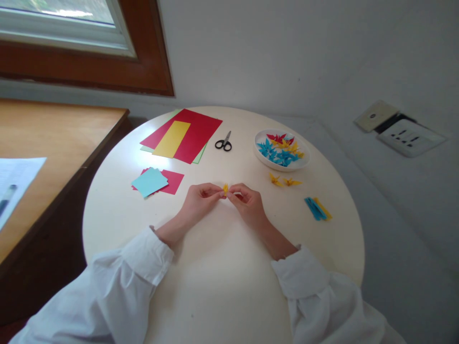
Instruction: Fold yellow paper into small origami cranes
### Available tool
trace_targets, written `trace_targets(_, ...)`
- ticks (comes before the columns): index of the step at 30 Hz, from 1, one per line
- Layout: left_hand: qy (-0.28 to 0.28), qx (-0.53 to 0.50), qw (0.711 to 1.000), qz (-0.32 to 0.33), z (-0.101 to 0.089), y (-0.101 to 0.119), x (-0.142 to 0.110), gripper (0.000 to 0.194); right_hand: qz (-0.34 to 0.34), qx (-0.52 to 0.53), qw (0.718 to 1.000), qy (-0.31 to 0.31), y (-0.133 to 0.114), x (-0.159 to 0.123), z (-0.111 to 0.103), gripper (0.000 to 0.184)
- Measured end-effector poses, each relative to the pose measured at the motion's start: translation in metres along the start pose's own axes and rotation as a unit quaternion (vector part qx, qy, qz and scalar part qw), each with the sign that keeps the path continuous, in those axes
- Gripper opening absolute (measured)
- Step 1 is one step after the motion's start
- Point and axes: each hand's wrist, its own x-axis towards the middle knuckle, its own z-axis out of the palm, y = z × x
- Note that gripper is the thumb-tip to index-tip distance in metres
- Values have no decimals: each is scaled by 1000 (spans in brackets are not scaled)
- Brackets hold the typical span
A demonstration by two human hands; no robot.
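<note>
A tiny yellow folded paper piece (225,189) is pinched between the fingertips of both hands above the round cream table (222,267). My left hand (199,200) grips it from the left, fingers curled. My right hand (247,201) grips it from the right, fingers also curled. Two finished yellow folded figures (285,180) lie just right of my hands. A white bowl (263,160) behind them holds several blue, yellow and red folded figures.
Large red, yellow and green sheets (186,136) lie at the table's back, with black scissors (224,142) beside them. Small light-blue and red squares (154,181) sit to the left. Blue and yellow strips (317,209) lie at right. A wooden desk (53,138) stands left.
</note>
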Motion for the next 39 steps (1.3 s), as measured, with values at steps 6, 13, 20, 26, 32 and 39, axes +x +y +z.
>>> trace_targets(6,1,-4,1000,-2,0,-2,0,20,-24,-31,999,0,1,0,1,6)
trace_targets(13,10,-41,999,-29,2,-4,1,17,-25,-49,999,1,1,-1,2,7)
trace_targets(20,14,-75,997,-25,3,-6,0,17,-20,-38,999,17,2,-3,5,8)
trace_targets(26,24,-76,997,-17,4,-4,1,15,-5,-29,999,39,0,-4,8,7)
trace_targets(32,21,-70,997,-21,4,-4,1,17,13,-31,998,50,-1,-3,8,8)
trace_targets(39,-5,-58,998,-9,3,-7,1,23,40,-26,998,42,-4,-2,7,11)
